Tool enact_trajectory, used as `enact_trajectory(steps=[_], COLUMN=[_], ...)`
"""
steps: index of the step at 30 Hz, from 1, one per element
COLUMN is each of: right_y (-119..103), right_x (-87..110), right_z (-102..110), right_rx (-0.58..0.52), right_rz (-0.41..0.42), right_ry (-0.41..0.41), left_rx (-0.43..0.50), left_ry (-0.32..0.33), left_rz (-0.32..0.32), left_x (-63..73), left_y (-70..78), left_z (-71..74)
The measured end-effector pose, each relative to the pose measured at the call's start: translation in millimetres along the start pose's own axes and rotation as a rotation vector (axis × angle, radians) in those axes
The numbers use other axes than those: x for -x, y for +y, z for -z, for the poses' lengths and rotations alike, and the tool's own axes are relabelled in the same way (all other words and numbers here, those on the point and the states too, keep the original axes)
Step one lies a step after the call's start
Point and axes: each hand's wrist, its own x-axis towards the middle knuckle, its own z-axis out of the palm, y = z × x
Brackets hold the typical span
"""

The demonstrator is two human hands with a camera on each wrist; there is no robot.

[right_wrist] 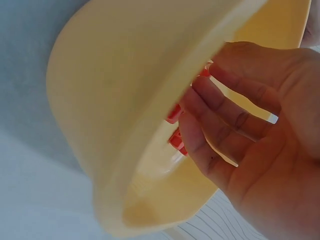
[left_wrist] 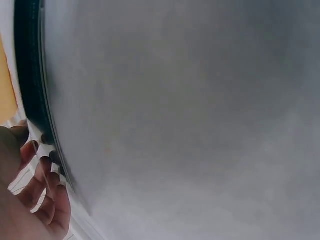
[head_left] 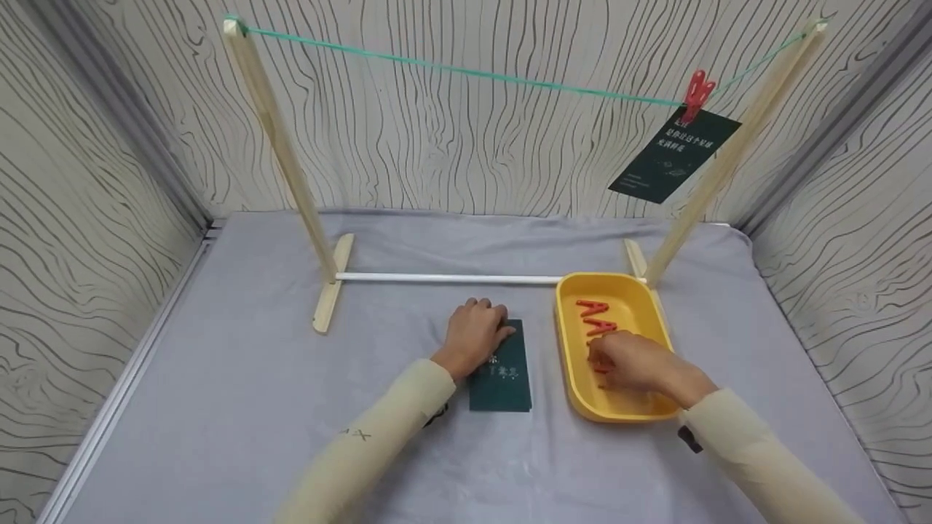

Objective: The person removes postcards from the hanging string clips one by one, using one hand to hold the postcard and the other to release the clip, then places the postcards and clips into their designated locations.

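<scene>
A small stack of dark green printed cards [head_left: 502, 386] lies on the cloth. My left hand [head_left: 477, 335] grips its far end, with the thumb over the right side and the fingers bent at the far edge. In the left wrist view, thumb and fingers of the left hand [left_wrist: 37, 185] meet the end of the cards [left_wrist: 32, 75]. My right hand [head_left: 637, 364] is inside the yellow tray [head_left: 566, 349], its bent fingers and thumb pinching a red clothespin [right_wrist: 205, 70], mostly hidden. Other red clothespins [head_left: 599, 326] lie on the tray floor.
Behind stands a wooden frame with a left post [head_left: 284, 153], a right post [head_left: 717, 175] and a white bottom rod [head_left: 451, 279]. From its green string [head_left: 437, 65], a red clothespin [head_left: 697, 94] holds a dark green card [head_left: 673, 156] at the right. Patterned walls enclose the table.
</scene>
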Motion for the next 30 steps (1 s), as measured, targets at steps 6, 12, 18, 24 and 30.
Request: enact_trajectory(steps=[6,12,18,24,30], right_y=[0,-3,-6,-10,-11], right_x=[1.4,1.5,3.0,3.3,5.1], right_z=[5,11,19,27,33], right_rx=[0.012,-0.044,-0.001,-0.019,-0.058], right_rz=[0.033,0.001,-0.008,-0.019,-0.023], right_ry=[0.055,0.064,0.099,0.111,0.130], left_rx=[0.014,0.013,-0.005,-0.017,-0.029], left_ry=[-0.007,-0.008,0.006,0.008,-0.004], left_rz=[0.009,0.000,-0.008,-0.019,-0.044], left_x=[-0.5,0.4,0.7,0.3,-0.3], left_y=[0.6,0.1,0.5,0.4,-0.2], left_z=[-1.0,-1.8,-2.5,-2.5,0.0])
